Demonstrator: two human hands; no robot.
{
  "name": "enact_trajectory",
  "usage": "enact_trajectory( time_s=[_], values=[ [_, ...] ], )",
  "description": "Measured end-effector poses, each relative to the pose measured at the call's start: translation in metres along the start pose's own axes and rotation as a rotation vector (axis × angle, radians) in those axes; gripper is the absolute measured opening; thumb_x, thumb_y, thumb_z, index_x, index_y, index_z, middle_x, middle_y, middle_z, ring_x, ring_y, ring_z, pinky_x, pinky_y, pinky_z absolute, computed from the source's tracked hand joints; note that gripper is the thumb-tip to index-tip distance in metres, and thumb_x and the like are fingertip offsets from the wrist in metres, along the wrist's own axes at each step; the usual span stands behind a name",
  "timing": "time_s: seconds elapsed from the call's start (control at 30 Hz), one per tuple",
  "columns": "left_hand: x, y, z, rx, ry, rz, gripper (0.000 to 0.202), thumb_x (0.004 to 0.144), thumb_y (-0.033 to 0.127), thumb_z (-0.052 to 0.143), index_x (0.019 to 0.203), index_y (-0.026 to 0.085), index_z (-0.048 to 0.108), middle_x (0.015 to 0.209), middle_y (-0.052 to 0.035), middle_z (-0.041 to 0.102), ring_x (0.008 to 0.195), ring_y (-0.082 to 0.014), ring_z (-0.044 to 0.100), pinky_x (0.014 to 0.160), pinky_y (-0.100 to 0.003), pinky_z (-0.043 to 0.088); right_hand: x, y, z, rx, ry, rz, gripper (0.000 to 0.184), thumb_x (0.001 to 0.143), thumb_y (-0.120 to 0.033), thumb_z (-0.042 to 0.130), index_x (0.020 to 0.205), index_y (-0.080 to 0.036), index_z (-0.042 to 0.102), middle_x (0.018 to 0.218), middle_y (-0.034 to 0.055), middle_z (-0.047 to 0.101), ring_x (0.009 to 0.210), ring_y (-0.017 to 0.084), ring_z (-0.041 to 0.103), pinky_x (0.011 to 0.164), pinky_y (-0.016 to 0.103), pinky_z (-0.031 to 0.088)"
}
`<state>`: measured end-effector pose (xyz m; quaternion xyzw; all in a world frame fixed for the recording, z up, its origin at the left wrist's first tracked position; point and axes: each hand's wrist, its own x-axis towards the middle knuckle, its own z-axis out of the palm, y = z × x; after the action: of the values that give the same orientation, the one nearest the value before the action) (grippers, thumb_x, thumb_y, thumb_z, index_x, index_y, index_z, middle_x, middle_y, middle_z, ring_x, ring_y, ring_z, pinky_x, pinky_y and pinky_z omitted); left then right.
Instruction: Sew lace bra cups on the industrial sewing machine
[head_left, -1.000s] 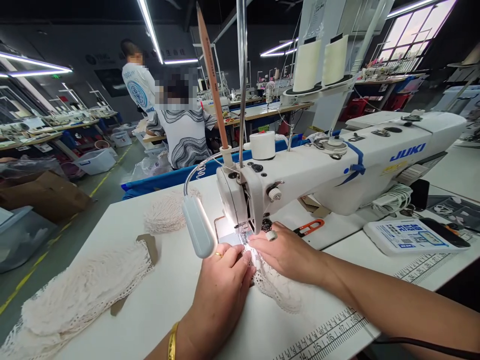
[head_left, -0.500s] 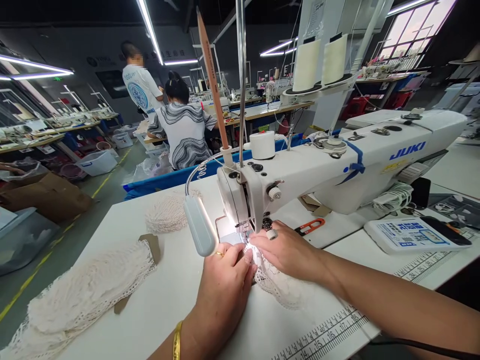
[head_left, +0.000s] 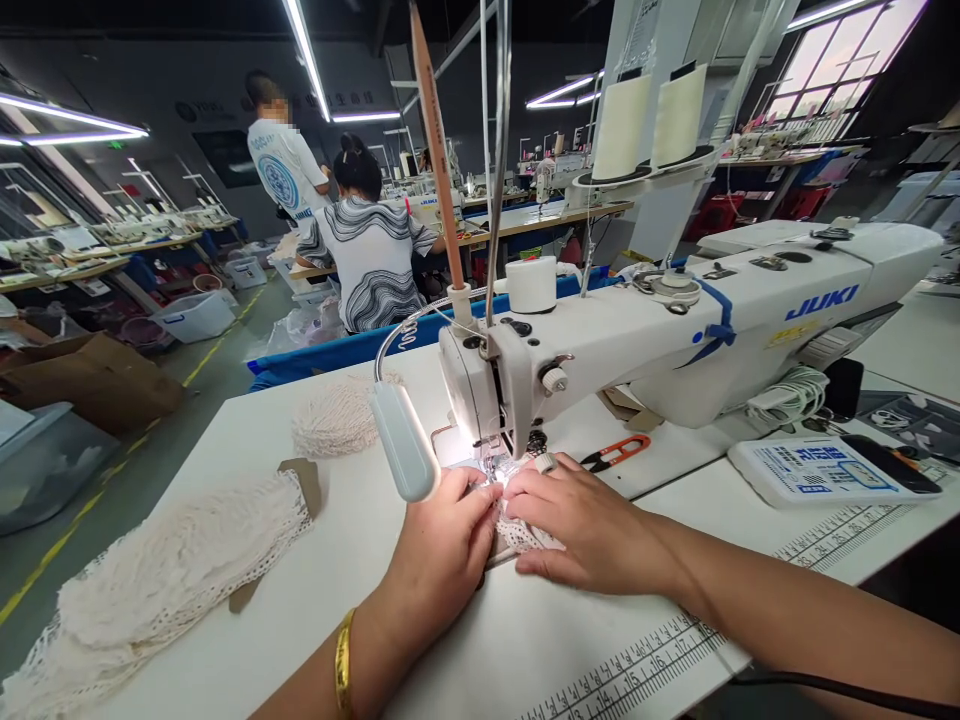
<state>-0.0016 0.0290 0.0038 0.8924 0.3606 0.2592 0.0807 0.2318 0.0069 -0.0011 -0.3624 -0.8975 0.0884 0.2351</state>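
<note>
My left hand [head_left: 442,555] and my right hand [head_left: 592,525] lie side by side on a small piece of cream lace [head_left: 517,535] just in front of the needle of a white JUKI sewing machine [head_left: 675,330]. Both hands press the lace down onto the table, fingers together and pointing at the presser foot [head_left: 491,465]. Most of the lace is hidden under the hands. The machine's small lamp [head_left: 405,440] hangs just left of my left hand.
A long pile of cream lace [head_left: 150,590] lies at the table's left, a smaller bundle [head_left: 334,420] behind it. Orange snips [head_left: 619,453] and a white control box [head_left: 821,470] sit to the right. Two people [head_left: 360,245] stand and sit at tables beyond.
The lace has been drawn toward the needle; much less of it shows behind my right hand. Both hands have closed in together over it.
</note>
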Motion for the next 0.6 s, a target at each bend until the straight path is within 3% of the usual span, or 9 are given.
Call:
enact_trajectory(
  time_s=[0.07,0.13,0.23,0.37,0.6],
  values=[
    [0.001,-0.003,0.0,-0.057,-0.004,-0.013,0.033,0.097,0.013,0.051,0.114,0.024,0.077,0.111,-0.0081,0.072,0.094,-0.0238,0.068,0.079,-0.037,0.058,0.001,0.001,0.002,0.013,0.046,0.02,0.028,0.11,-0.027,0.045,0.091,-0.019,0.063,0.093,0.0068,0.069,0.087,0.024,0.054,0.084,0.039,0.04],
    [0.003,-0.005,0.0,-0.092,-0.017,-0.036,0.034,0.093,0.012,0.052,0.113,0.024,0.077,0.109,-0.008,0.071,0.093,-0.0237,0.068,0.079,-0.036,0.058,0.005,0.003,0.003,0.092,0.135,0.065,0.03,0.109,-0.02,0.038,0.093,-0.02,0.063,0.09,0.0064,0.07,0.087,0.024,0.055,0.084,0.038,0.041],
    [0.005,-0.007,0.002,-0.109,-0.046,-0.073,0.024,0.091,0.015,0.057,0.105,0.023,0.075,0.107,-0.0075,0.069,0.09,-0.023,0.066,0.076,-0.035,0.057,0.012,0.004,0.002,0.214,0.24,0.147,0.025,0.109,-0.022,0.041,0.1,-0.021,0.065,0.094,0.0052,0.072,0.089,0.024,0.059,0.085,0.036,0.044],
    [0.007,-0.007,0.006,-0.1,-0.041,-0.101,0.009,0.093,0.019,0.064,0.094,0.022,0.072,0.101,-0.0062,0.068,0.088,-0.0225,0.063,0.074,-0.034,0.054,0.016,0.0,0.0,0.261,0.271,0.183,0.026,0.108,-0.024,0.043,0.093,-0.022,0.063,0.092,0.0045,0.072,0.09,0.024,0.062,0.087,0.036,0.047],
    [0.011,-0.008,0.011,-0.084,0.032,-0.048,0.015,0.098,0.017,0.064,0.084,0.021,0.07,0.095,-0.0061,0.067,0.086,-0.0216,0.06,0.074,-0.033,0.052,0.016,-0.001,0.005,0.225,0.27,0.145,0.026,0.11,-0.023,0.042,0.095,-0.023,0.063,0.094,0.0041,0.073,0.09,0.023,0.061,0.085,0.035,0.045]
  ],
)
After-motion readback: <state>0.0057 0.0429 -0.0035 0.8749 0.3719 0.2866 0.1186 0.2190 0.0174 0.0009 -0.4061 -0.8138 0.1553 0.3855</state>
